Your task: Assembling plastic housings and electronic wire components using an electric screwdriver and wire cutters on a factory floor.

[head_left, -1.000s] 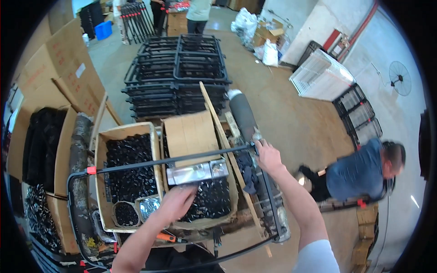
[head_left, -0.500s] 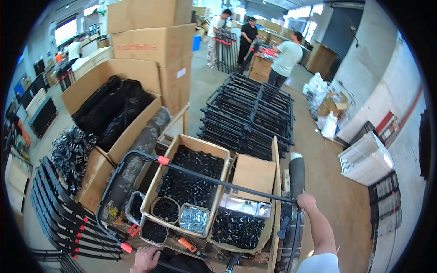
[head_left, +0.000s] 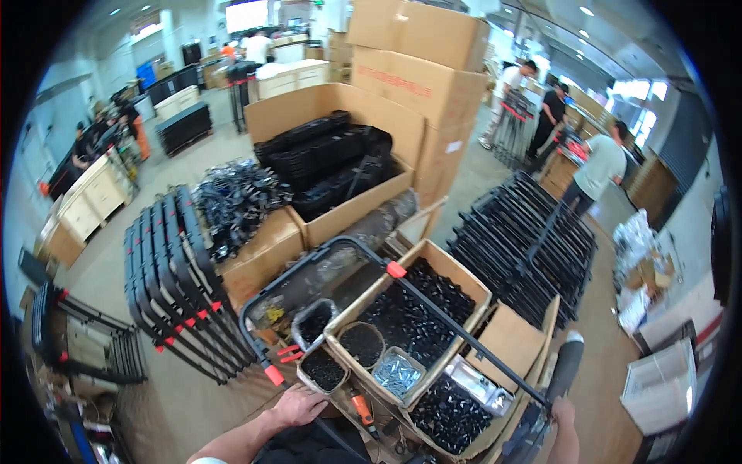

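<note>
Crossing over the parts box — the black frame; open carton beyond.

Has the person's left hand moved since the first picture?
Yes: the left hand has moved leftward, from over the right-hand heap of small black parts to left of it.

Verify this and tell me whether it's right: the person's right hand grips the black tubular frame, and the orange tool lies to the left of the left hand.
Not quite: the head view shows the orange tool to the right of the left hand. The right hand does grip the black tubular frame.
</note>
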The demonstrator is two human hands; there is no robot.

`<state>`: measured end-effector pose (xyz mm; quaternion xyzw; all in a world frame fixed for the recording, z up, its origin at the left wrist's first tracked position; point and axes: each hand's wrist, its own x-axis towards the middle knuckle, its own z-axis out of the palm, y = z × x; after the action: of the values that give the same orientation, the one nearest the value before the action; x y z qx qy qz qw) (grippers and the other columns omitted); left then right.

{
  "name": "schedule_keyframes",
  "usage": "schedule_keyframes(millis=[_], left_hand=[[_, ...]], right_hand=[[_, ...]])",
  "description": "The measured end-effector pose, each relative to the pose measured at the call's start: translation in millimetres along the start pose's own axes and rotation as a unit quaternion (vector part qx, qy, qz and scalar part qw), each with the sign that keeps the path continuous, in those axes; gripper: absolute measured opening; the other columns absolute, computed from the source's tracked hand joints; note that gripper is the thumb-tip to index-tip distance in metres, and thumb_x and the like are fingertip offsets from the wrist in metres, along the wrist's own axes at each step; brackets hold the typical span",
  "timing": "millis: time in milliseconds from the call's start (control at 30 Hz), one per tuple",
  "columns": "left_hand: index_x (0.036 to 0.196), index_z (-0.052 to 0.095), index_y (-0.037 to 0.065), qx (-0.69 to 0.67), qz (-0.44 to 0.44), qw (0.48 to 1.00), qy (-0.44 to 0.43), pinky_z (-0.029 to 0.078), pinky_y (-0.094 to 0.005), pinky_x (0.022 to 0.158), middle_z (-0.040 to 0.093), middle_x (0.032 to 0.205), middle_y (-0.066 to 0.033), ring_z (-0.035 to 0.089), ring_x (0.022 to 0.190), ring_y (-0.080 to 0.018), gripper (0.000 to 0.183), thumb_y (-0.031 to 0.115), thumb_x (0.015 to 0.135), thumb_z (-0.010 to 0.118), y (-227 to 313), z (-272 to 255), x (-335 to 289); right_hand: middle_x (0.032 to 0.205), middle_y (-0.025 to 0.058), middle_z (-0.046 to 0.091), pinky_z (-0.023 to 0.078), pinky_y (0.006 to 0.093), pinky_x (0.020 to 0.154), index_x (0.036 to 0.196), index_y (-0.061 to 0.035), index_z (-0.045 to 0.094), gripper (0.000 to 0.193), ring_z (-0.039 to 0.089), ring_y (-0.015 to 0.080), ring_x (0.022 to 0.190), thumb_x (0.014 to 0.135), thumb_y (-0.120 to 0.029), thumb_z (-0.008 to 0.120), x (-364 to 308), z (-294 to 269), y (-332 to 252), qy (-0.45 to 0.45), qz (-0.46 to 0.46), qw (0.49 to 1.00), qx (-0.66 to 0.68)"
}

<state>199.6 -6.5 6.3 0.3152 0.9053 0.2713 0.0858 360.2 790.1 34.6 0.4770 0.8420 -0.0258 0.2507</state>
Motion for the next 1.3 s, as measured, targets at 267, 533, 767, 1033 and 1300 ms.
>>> schedule_keyframes(millis=[267,533,767,1033,1300], left_hand=[[0.111,0.075,0.011,-0.048,0.005,0.995,0.091,0.054,-0.0444,0.09,0.075,0.099,-0.0121,0.071,0.098,-0.0308,0.02,0.021,0.097,0.067,5.0,-23.2,4.1],[0.114,0.074,0.01,-0.042,-0.086,0.987,0.126,0.058,-0.0446,0.082,0.075,0.093,-0.0145,0.072,0.091,-0.0339,0.021,0.019,0.099,0.063,13.8,-42.6,-11.8],[0.11,0.075,0.008,-0.037,-0.059,0.981,0.179,0.058,-0.0421,0.077,0.075,0.09,-0.012,0.073,0.087,-0.0313,0.018,0.015,0.096,0.067,11.4,-61.0,8.2],[0.107,0.075,0.006,0.02,-0.091,0.969,0.229,0.058,-0.0445,0.078,0.075,0.092,-0.0155,0.073,0.089,-0.0346,0.017,0.017,0.096,0.067,-7.6,-93.1,6.9],[0.101,0.073,0.004,0.032,-0.184,0.921,0.341,0.056,-0.0491,0.081,0.072,0.095,-0.0213,0.07,0.091,-0.0418,0.022,0.023,0.1,0.062,-82.9,-195.5,83.7]], right_hand=[[0.096,0.0233,0.077,0.058,0.0511,0.092,0.098,0.0017,0.078,0.044,0.075,0.0404,0.099,0.098,-0.036,0.056,53.9,39.2,72.1,0.193,-0.101,0.97,-0.11],[0.15,0.0259,0.056,0.046,0.0486,0.113,0.152,-0.0043,0.051,0.067,0.053,0.0395,0.14,0.104,-0.051,0.05,-18.4,-32.2,-25.6,-0.055,-0.05,0.991,-0.108],[0.138,0.0268,0.065,0.048,0.0521,0.108,0.144,0.0032,0.057,0.062,0.059,0.0425,0.132,0.107,-0.045,0.042,-70.0,-46.6,-35.7,0.023,-0.198,0.967,-0.161],[0.137,0.0257,0.065,0.05,0.0523,0.104,0.135,0.0023,0.065,0.061,0.061,0.0425,0.128,0.105,-0.046,0.044,-76.0,-46.7,-42.6,0.028,-0.047,0.997,-0.055],[0.128,0.0293,0.068,0.049,0.0554,0.101,0.133,0.0055,0.063,0.061,0.063,0.0448,0.123,0.104,-0.046,0.047,-68.6,-44.4,-41.3,0.079,-0.082,0.992,-0.061]])
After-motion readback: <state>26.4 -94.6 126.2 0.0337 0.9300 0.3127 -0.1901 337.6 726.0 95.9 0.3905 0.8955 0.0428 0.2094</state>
